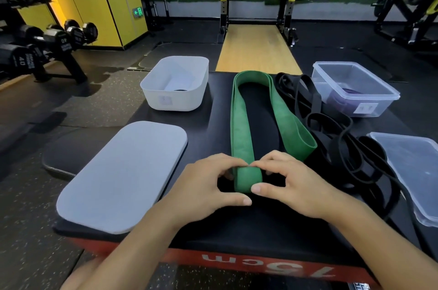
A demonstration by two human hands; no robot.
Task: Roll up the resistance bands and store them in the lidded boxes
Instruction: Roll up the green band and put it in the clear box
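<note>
A wide green resistance band [241, 123] lies doubled in a long loop down the middle of the black box top. Its near end is folded into a small roll. My left hand [203, 185] and my right hand [291, 183] pinch that roll from either side, thumbs in front and fingers curled over its top. Thin black bands [331, 128] lie tangled to the right of the green one. A white box [175, 85] stands open at the back left, and its grey lid [123, 176] lies flat nearer me. At the back right sits a clear box [355, 88] holding a purple band [350, 94].
A clear lid [412, 176] lies at the right edge, partly under the black bands. The work surface is a black-topped plyo box [260, 223] with a red front. Dumbbell racks [45, 45] stand at the far left, and a squat rack [258, 5] stands behind.
</note>
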